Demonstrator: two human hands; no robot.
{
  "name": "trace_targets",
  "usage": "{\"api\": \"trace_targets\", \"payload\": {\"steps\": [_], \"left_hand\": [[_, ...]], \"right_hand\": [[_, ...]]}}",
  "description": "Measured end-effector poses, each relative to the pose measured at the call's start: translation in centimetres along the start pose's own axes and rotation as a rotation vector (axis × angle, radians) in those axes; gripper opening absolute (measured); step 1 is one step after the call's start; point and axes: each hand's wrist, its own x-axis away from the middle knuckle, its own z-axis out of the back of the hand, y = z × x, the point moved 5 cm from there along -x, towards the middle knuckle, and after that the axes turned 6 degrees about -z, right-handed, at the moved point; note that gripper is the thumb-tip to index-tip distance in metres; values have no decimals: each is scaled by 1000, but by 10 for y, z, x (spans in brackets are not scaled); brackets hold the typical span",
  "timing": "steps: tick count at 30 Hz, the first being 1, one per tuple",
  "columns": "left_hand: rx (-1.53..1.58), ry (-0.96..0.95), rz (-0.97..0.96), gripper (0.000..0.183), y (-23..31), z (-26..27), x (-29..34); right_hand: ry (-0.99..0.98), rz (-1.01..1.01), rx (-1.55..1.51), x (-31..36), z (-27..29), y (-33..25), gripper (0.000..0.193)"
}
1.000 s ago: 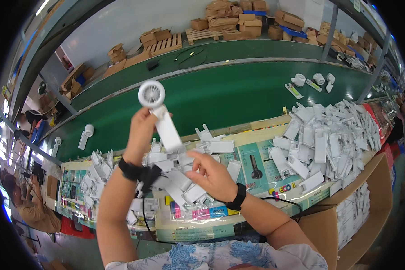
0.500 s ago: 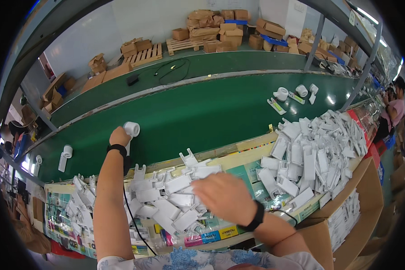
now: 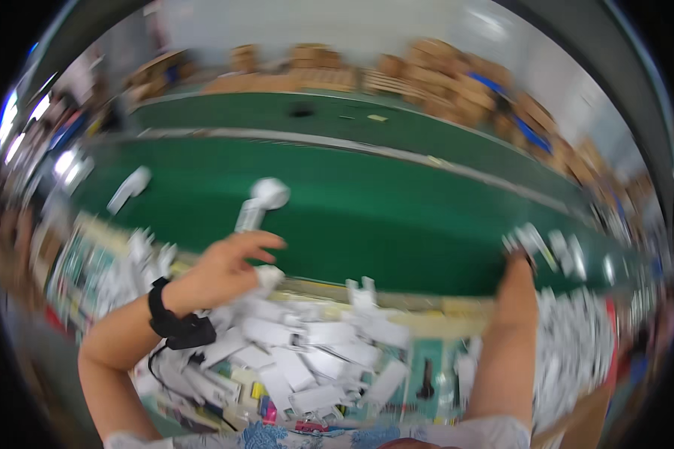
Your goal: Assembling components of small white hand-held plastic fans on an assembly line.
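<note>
My left hand [image 3: 221, 273] hovers over the near edge of the green belt, its fingers apart, with a small white shape [image 3: 269, 277] by the thumb that I cannot make out. Just beyond it on the belt lies a white part with a round head and flat arm [image 3: 269, 193]. Far to the right, my right hand [image 3: 520, 258] reaches a group of white parts [image 3: 532, 241] on the belt; motion smears its fingers. A heap of flat white plastic housings [image 3: 307, 363] covers the bench below my hands.
Another white round-headed part [image 3: 133, 185] lies farther left on the green belt [image 3: 397, 217]. A larger white heap [image 3: 573, 352] fills the right of the bench. A black cable [image 3: 153, 367] hangs near my left wrist. Cardboard boxes [image 3: 457, 75] stand along the back.
The view has swung right. My left hand has let go of the round-headed white part and drawn back. My right hand has gone from over the heap to the parts at the right.
</note>
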Motion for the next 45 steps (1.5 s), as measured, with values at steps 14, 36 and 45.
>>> {"api": "trace_targets", "payload": {"steps": [14, 36, 45], "left_hand": [[304, -72, -16, 32, 70, -43, 51], [1288, 596, -138, 25, 63, -94, 114], [1474, 3, -44, 27, 56, -138, 119]], "right_hand": [[133, 251, -2007, 79, 115, 43, 23], [1187, 1242, -1355, 647, 190, -14, 74], [-462, 1871, -1938, 559, 140, -67, 68]]}}
